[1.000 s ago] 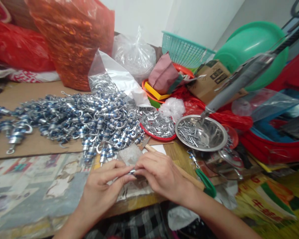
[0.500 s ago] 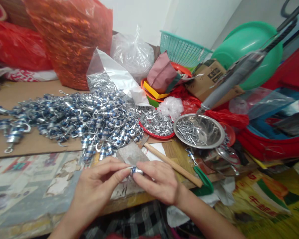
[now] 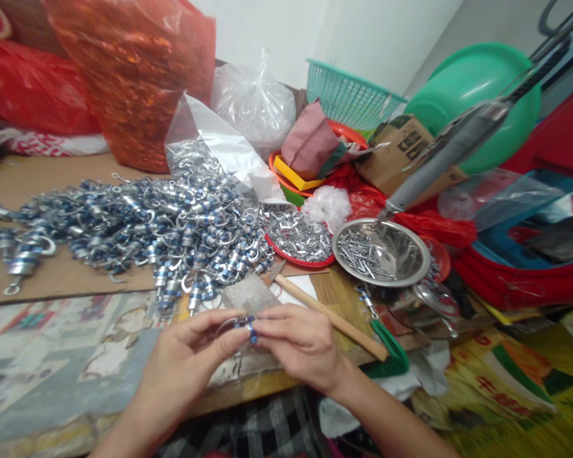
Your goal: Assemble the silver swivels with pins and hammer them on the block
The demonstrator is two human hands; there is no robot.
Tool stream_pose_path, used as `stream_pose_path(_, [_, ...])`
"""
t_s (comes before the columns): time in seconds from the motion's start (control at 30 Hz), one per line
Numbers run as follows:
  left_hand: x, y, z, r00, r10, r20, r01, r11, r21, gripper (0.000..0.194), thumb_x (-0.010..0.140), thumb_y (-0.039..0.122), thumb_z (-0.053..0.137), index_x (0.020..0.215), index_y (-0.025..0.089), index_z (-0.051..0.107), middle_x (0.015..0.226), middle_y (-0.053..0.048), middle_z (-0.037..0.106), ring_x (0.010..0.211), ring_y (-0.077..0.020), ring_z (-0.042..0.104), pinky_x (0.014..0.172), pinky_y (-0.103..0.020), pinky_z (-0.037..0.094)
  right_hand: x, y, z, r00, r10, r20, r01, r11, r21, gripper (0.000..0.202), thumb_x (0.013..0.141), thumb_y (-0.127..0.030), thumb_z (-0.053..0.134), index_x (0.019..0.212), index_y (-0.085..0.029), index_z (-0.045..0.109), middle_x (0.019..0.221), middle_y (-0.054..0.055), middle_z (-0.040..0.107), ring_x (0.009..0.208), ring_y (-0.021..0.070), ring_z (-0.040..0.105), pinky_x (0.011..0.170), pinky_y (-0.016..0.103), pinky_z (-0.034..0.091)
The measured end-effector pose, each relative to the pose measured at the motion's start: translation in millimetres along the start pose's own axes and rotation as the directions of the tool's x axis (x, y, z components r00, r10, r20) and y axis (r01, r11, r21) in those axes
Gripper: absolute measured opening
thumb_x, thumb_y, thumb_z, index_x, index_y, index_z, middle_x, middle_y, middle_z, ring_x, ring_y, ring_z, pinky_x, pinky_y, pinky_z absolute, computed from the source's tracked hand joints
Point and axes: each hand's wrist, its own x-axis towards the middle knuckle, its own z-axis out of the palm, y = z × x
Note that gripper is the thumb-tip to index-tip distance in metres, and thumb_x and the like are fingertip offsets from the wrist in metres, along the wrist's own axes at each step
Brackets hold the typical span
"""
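Both my hands meet above the front edge of the bench, closed on one small blue-and-silver metal hook fitting. The thumb and fingers of my left hand pinch its curved hook end. From the other side, my right hand grips its body, and the fingers cover much of it. Just beyond my fingertips lies a grey metal block. A hammer with a wooden handle rests by my right hand. Behind my left hand spreads a large heap of similar hook fittings.
A red tray of small metal clips and a steel bowl with metal pins stand behind my right hand. A grey-handled tool slants over the bowl. Filled plastic bags and a green basket line the wall.
The fitting has turned in my fingers. Its curved hook now shows at my left hand, and less of its silver body is visible. My hands stay in nearly the same place.
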Motion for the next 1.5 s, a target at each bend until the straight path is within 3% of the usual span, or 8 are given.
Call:
stream_pose_path(0.2, [0, -17, 8.1, 0.998, -0.062, -0.033, 0.055, 0.983, -0.174, 0.063, 0.060, 0.033, 0.073, 0.118, 0.020, 0.051, 0.087, -0.003, 0.071, 0.082, -0.0200, 0.065, 0.075, -0.029, 0.053, 20, 20, -18, 0.938, 0.269, 0.221, -0.242, 0.960, -0.140, 0.013, 0.078, -0.025, 0.060, 0.082, -0.019, 0.071, 0.078, 0.002, 0.071, 0.071, 0.0120, 0.065, 0.066, 0.020, 0.052])
stream_pose_path(0.3, [1, -15, 8.3, 0.997, -0.068, 0.030, 0.073, 0.973, -0.218, 0.078, 0.062, 0.032, 0.072, 0.129, 0.022, 0.034, 0.078, -0.001, 0.068, 0.078, -0.0186, 0.065, 0.073, -0.027, 0.052, 44, 67, -35, 0.863, 0.500, 0.074, -0.339, 0.682, -0.648, 0.023, 0.087, -0.019, 0.046, 0.098, -0.022, 0.066, 0.098, 0.002, 0.067, 0.090, 0.0120, 0.061, 0.081, 0.022, 0.047])
stream_pose_path(0.4, [2, -13, 7.5, 0.991, -0.082, 0.111, 0.106, 0.965, -0.239, 0.081, 0.064, 0.030, 0.071, 0.132, 0.023, 0.027, 0.078, -0.001, 0.066, 0.078, -0.0185, 0.065, 0.073, -0.026, 0.051, 64, 113, -42, 0.801, 0.598, 0.031, -0.363, 0.525, -0.770, 0.024, 0.081, -0.010, 0.048, 0.096, -0.017, 0.067, 0.096, 0.010, 0.067, 0.095, 0.0226, 0.060, 0.083, 0.034, 0.045])
stream_pose_path(0.63, [9, -15, 2.8, 0.969, -0.123, 0.216, 0.178, 0.949, -0.260, 0.092, 0.061, 0.021, 0.073, 0.135, 0.024, 0.017, 0.077, 0.000, 0.064, 0.074, -0.0189, 0.064, 0.069, -0.030, 0.051, 76, 146, -38, 0.768, 0.639, 0.042, -0.387, 0.516, -0.765, 0.030, 0.071, 0.001, 0.052, 0.090, -0.017, 0.066, 0.102, 0.013, 0.062, 0.098, 0.0255, 0.058, 0.083, 0.035, 0.043])
stream_pose_path(0.9, [20, -17, -1.1, 0.977, -0.148, 0.151, 0.194, 0.916, -0.352, 0.098, 0.054, 0.011, 0.074, 0.134, 0.024, 0.020, 0.067, 0.006, 0.061, 0.059, -0.0132, 0.062, 0.060, -0.028, 0.052, 47, 81, -39, 0.805, 0.580, 0.128, -0.474, 0.758, -0.449, 0.016, 0.081, -0.019, 0.054, 0.092, -0.017, 0.066, 0.080, 0.002, 0.070, 0.071, 0.0124, 0.065, 0.066, 0.023, 0.051])
stream_pose_path(1.03, [20, -20, 0.1, 0.980, -0.132, 0.146, 0.178, 0.909, -0.376, 0.098, 0.054, 0.010, 0.073, 0.134, 0.023, 0.018, 0.068, 0.005, 0.062, 0.061, -0.0129, 0.062, 0.060, -0.026, 0.052, 23, 30, -12, 0.920, 0.358, 0.159, -0.358, 0.933, -0.027, 0.013, 0.077, -0.014, 0.057, 0.078, -0.017, 0.070, 0.075, 0.003, 0.071, 0.069, 0.0133, 0.065, 0.065, 0.024, 0.051])
stream_pose_path(1.2, [20, -24, 1.3, 0.986, -0.076, 0.150, 0.130, 0.910, -0.393, 0.095, 0.054, 0.008, 0.072, 0.133, 0.021, 0.020, 0.064, 0.007, 0.060, 0.059, -0.0119, 0.059, 0.059, -0.025, 0.050, 9, 6, 11, 0.985, -0.004, 0.173, 0.043, 0.975, -0.219, 0.023, 0.084, -0.010, 0.046, 0.092, -0.016, 0.066, 0.085, 0.004, 0.070, 0.080, 0.0162, 0.062, 0.073, 0.030, 0.047])
stream_pose_path(1.5, [19, -23, 1.6, 0.987, -0.062, 0.146, 0.117, 0.909, -0.401, 0.093, 0.056, 0.008, 0.072, 0.133, 0.021, 0.022, 0.065, 0.006, 0.061, 0.060, -0.0116, 0.059, 0.059, -0.024, 0.049, -9, -20, 13, 0.958, 0.149, 0.247, 0.015, 0.830, -0.558, 0.031, 0.086, -0.008, 0.036, 0.110, -0.013, 0.056, 0.107, 0.010, 0.062, 0.101, 0.0237, 0.048, 0.083, 0.041, 0.037])
